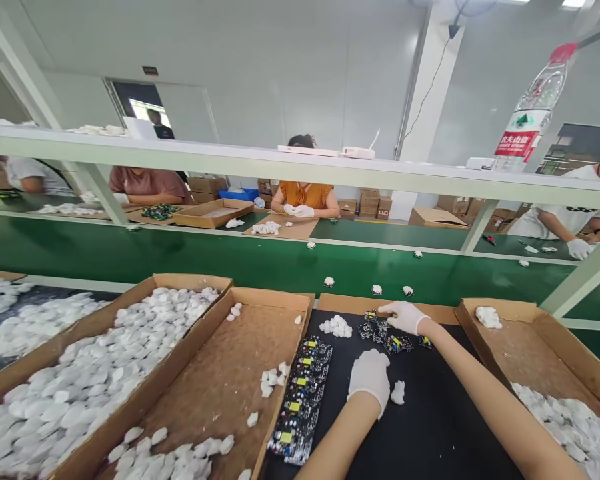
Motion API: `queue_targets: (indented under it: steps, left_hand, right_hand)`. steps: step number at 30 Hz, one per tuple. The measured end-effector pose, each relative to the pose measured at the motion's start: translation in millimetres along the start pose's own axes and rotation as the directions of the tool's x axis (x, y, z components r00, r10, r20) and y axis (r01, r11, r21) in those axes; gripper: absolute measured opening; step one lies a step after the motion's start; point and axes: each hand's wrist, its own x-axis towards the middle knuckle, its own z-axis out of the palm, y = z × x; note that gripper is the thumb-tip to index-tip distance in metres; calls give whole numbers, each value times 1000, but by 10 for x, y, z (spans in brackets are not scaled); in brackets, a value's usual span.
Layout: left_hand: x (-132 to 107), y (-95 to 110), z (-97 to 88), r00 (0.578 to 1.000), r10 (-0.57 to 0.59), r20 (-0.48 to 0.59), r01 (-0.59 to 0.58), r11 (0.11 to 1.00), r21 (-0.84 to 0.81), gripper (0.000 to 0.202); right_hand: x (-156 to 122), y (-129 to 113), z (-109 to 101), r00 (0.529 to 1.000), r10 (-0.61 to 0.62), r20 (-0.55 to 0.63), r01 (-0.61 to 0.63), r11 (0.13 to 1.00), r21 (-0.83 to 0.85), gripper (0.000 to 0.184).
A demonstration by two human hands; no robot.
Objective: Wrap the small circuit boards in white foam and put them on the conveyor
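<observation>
My left hand [370,379], in a white glove, is over the black mat [430,420] with its back towards me. Its fingers curl under, so whatever they hold is hidden. A crumpled white piece [398,393] lies just to its right. Farther forward, my gloved right hand [406,317] reaches over a small heap of black circuit boards [375,330] with yellow parts. Its index finger stretches left and its thumb is apart from it; I see nothing between them. A little pile of white pieces [336,326] sits left of the heap. A long circuit board panel [303,400] lies along the mat's left side.
Cardboard trays [265,303] with white pieces stand left, another cardboard tray [525,320] right. Beyond the mat runs a green conveyor belt [260,263] carrying small white-topped boards [377,290]. Overhead, a shelf [220,160] bears a water bottle [525,127]. Co-workers [305,199] sit opposite.
</observation>
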Motion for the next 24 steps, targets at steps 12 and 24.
queue_targets:
  steps: [12, 24]
  left_hand:
    - [54, -144, 105, 988, -16, -155, -58, 888, -457, 29]
    - [161, -185, 43, 995, -95, 37, 34, -39, -999, 39]
  right_hand:
    - [-338, -250, 228, 986, -160, -56, 160, 987, -4, 38]
    - [-436, -380, 379, 993, -105, -57, 105, 994, 0, 20]
